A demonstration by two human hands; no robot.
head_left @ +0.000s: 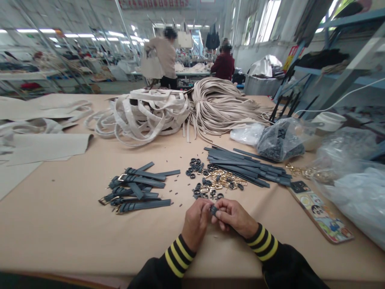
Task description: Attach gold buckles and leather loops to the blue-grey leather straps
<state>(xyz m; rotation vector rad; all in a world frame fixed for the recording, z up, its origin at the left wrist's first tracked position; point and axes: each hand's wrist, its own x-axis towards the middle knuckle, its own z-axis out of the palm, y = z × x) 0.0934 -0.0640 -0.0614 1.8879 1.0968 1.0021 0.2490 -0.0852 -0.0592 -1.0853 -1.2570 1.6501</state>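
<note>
My left hand point(197, 221) and my right hand point(236, 217) meet over the front of the table, both closed in a pinch. Between their fingertips is a small dark leather loop point(213, 210), partly covered by the fingers. Just beyond them lies a pile of gold buckles point(221, 178) mixed with more dark loops point(197, 162). To the left, dark straps with buckles fitted point(141, 205) rest in a loose stack. Plain dark strap strips point(249, 166) are heaped behind the buckles, toward the right.
Beige webbing point(144, 114) and a tied bundle of beige strips point(216, 104) lie at the back of the table point(60, 228). Clear plastic bags point(282, 140) and a phone in a cartoon case point(323, 214) are at right. Fabric panels point(51, 147) lie left. Two people stand beyond.
</note>
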